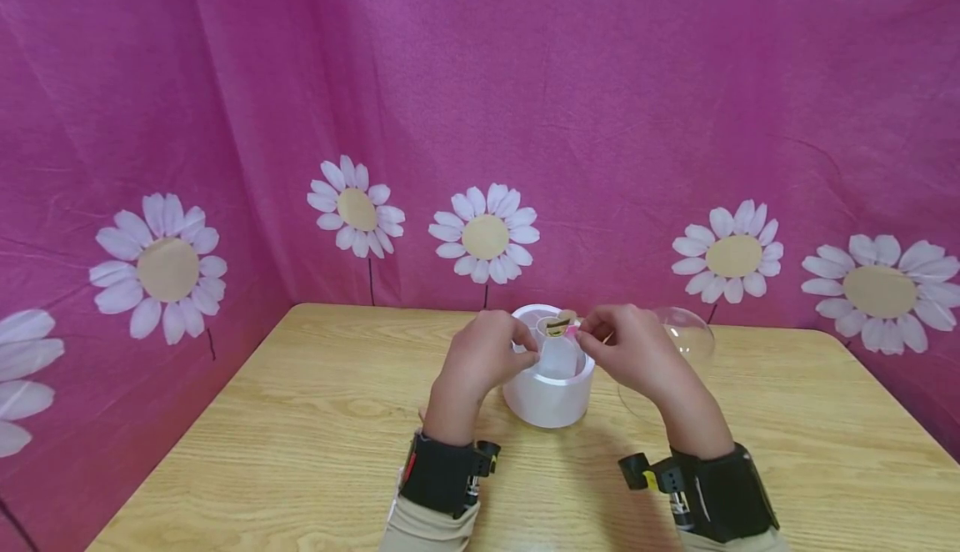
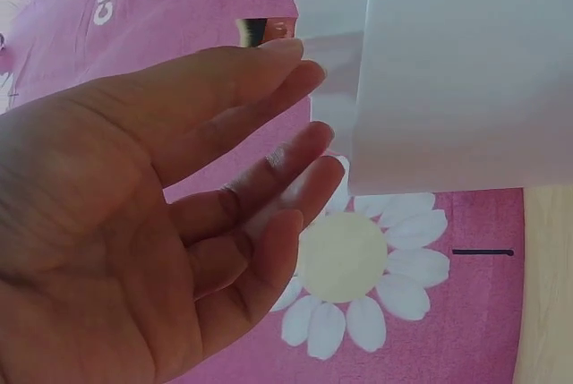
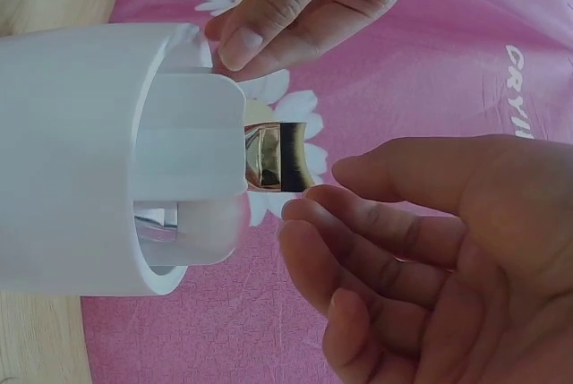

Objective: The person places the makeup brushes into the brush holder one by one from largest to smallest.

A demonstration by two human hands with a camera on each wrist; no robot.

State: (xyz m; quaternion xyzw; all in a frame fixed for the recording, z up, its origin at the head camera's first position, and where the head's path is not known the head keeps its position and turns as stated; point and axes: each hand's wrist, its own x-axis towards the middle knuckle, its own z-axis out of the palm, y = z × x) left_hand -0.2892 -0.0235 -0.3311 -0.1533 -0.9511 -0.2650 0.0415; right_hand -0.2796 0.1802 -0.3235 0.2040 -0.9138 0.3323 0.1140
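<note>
A white round holder (image 1: 551, 402) with inner dividers stands on the table. From it rises a makeup brush (image 3: 264, 157) with a shiny gold ferrule and dark, pale-tipped bristles. My left hand (image 1: 483, 356) is at the holder's left rim, thumb and index close together; in the left wrist view this hand (image 2: 179, 205) has loosely bent fingers near the white wall, and contact is unclear. My right hand (image 1: 626, 343) is on the other side; its fingertips (image 3: 300, 209) are by the bristle tips, with a gap from the thumb. A silver band (image 3: 157, 221) shows in another compartment.
A clear dome (image 1: 686, 335) stands behind and right of the right hand, partly hidden by it. The wood-grain table (image 1: 337, 419) extends to both sides. A pink cloth with white daisies (image 1: 600, 118) hangs behind.
</note>
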